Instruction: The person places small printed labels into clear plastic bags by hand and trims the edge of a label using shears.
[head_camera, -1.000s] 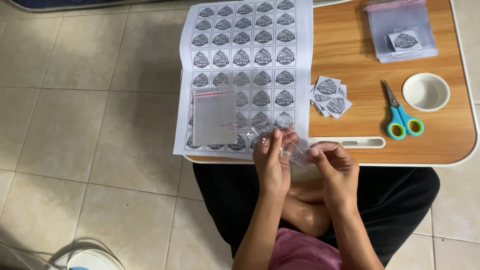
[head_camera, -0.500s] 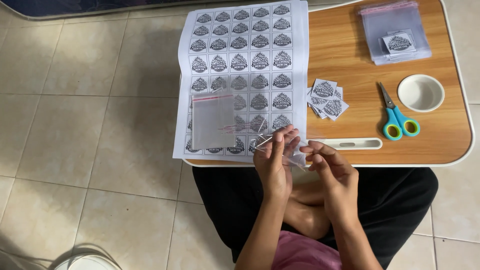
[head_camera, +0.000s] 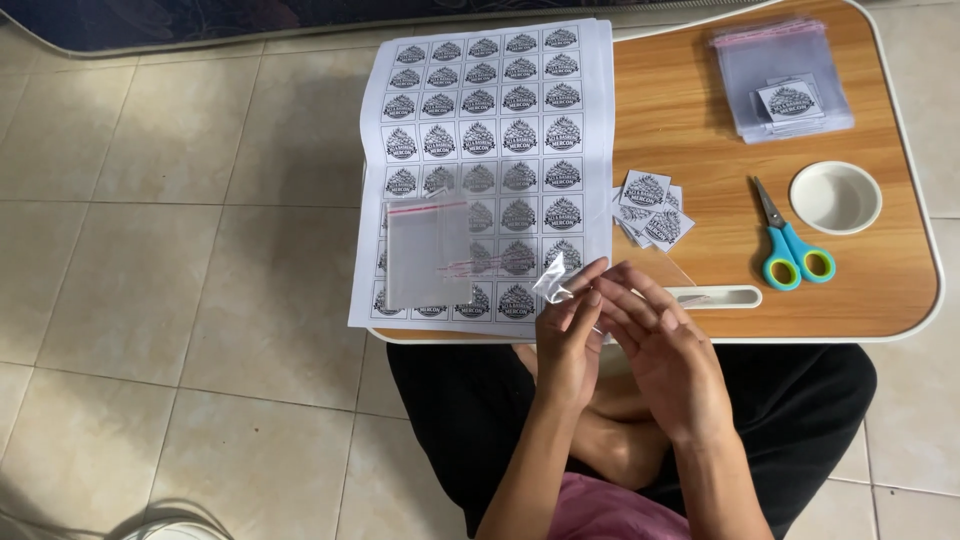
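I am holding a small clear plastic bag at the near edge of the wooden lap table. My left hand pinches its crumpled corner between thumb and fingers. My right hand holds the other side, fingers stretched along the film. The rest of the bag is see-through and hard to make out over the table edge. Just beyond my hands lies a white sheet of printed round-crested stickers, with a few clear zip bags with a red strip on top of it.
A small pile of cut square stickers lies right of the sheet. Blue-handled scissors, a white shallow dish and a stack of clear bags topped by one sticker sit at the table's right. Tiled floor is on the left.
My hands have worked the bag between them; its crumpled corner now sticks up above my left fingers. Nothing on the table has moved.
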